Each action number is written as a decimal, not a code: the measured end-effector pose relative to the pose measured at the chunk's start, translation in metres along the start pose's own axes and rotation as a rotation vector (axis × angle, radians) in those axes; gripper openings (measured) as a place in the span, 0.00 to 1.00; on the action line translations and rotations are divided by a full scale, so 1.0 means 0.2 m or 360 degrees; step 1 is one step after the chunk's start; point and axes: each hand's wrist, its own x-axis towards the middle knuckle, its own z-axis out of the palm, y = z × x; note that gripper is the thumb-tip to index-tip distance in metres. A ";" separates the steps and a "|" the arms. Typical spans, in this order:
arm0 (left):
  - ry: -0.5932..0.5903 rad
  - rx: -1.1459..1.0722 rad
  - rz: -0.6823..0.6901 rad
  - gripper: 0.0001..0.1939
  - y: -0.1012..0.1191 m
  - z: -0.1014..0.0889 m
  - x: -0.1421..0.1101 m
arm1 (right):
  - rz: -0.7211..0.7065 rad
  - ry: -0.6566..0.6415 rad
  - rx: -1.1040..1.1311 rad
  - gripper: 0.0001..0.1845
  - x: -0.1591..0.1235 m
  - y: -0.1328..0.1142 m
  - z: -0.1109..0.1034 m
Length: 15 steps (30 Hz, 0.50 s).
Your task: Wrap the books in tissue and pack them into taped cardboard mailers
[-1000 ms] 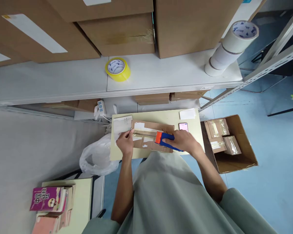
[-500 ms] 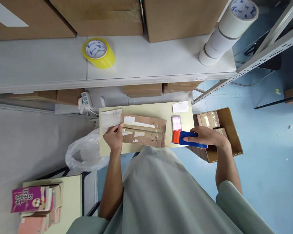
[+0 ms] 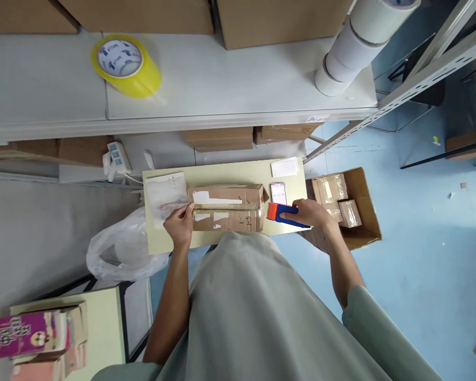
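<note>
Nearest, left hand [image 3: 180, 224]: fingertips pinched on left end of box [image 3: 226, 214], which lies on table [image 3: 230, 170] with clear tape along its middle. Right hand [image 3: 310, 212]: closed around blue-and-orange tape dispenser [image 3: 287, 214], just right of box. Phone [image 3: 278, 193] lies beyond dispenser; white papers [image 3: 284, 167] farther back. Open carton [image 3: 367, 214] holding small boxes stands right of table. Beyond, yellow tape roll [image 3: 127, 66] on shelf [image 3: 218, 79].

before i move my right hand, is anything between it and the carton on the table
Only the blue and orange tool in your right hand, orange end toward the carton. The phone lies off to the far side; nothing else visible stands between.
</note>
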 end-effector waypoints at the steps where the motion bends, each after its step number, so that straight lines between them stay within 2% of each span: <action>1: 0.0002 -0.0009 0.0012 0.13 0.00 0.01 0.00 | -0.0004 0.0033 0.0006 0.26 0.02 0.02 0.01; 6: -0.0014 0.0040 0.0118 0.14 0.02 0.06 0.01 | 0.0017 0.0152 0.0041 0.26 0.11 0.11 0.07; 10: -0.0030 0.0091 0.0181 0.14 0.04 0.07 0.01 | 0.0005 0.0145 -0.0002 0.28 0.16 0.11 0.11; 15: -0.0017 0.0128 0.0163 0.14 0.04 0.07 0.01 | -0.0025 0.0058 -0.0071 0.29 0.18 0.10 0.06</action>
